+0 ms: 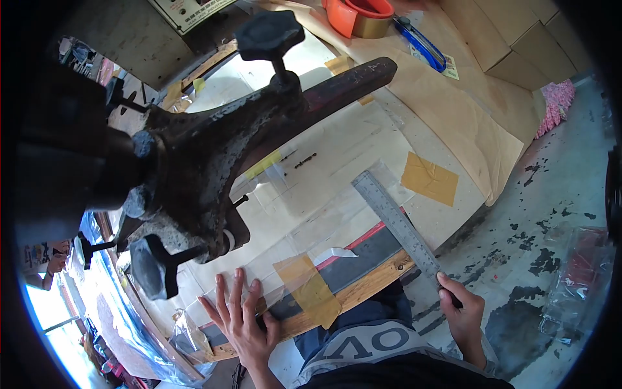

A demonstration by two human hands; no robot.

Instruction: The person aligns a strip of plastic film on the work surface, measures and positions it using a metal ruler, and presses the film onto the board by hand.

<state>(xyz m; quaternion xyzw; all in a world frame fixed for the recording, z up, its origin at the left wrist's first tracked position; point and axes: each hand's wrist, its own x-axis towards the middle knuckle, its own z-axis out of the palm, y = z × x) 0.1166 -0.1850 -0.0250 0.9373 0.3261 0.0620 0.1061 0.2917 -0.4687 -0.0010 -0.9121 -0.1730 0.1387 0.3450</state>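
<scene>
My right hand [463, 314] is closed around the near end of a steel ruler [396, 223]. The ruler slants away over the worktop [350, 142], across a dark grey strip with a red edge [376, 253] and the wooden front edge [369, 285]. Fingers spread, my left hand [243, 321] lies flat near the worktop's front edge. Between the hands, a piece of brown tape [306, 288] covers part of the strip and folds over the wood. A small curled white piece [337, 253] stands up from the strip.
A black machine arm with knobs [194, 162] overhangs the worktop at left. Farther back are an orange tape roll [366, 8], a blue utility knife [421, 45], kraft paper [453, 104] and a cardboard box [531, 48]. Plastic bags [580, 272] lie on the right-hand floor. Another person's hand [57, 262] shows at far left.
</scene>
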